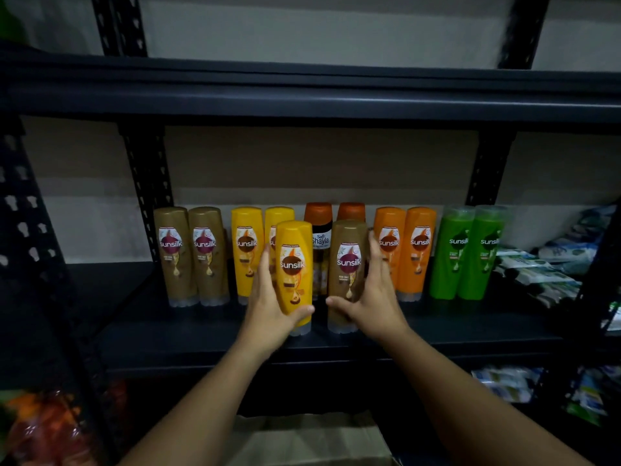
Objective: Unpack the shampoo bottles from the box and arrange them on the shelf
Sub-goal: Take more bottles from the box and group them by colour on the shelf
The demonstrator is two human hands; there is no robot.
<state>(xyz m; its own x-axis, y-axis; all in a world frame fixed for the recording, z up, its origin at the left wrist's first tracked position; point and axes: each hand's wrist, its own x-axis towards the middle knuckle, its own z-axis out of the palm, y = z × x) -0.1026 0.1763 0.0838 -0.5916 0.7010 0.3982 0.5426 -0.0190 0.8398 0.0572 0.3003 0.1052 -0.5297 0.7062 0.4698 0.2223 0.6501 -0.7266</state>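
Observation:
My left hand [268, 307] grips a yellow shampoo bottle [295, 264], upright near the front of the dark shelf [174, 334]. My right hand [373, 297] grips a brown shampoo bottle [347, 260] beside it, also upright. Behind them a row of bottles stands along the shelf's back: two brown [191, 253], two yellow [247, 250], two with orange-brown caps [319, 227], two orange [406, 250] and two green [467, 250]. The cardboard box [302, 438] sits below, between my forearms.
White and blue packets [544, 267] lie piled at the shelf's right end, with more on the shelf below [510, 381]. Orange-red packages [47, 428] sit at lower left. Black perforated uprights [148, 183] frame the bay, and another shelf board [302, 95] runs overhead.

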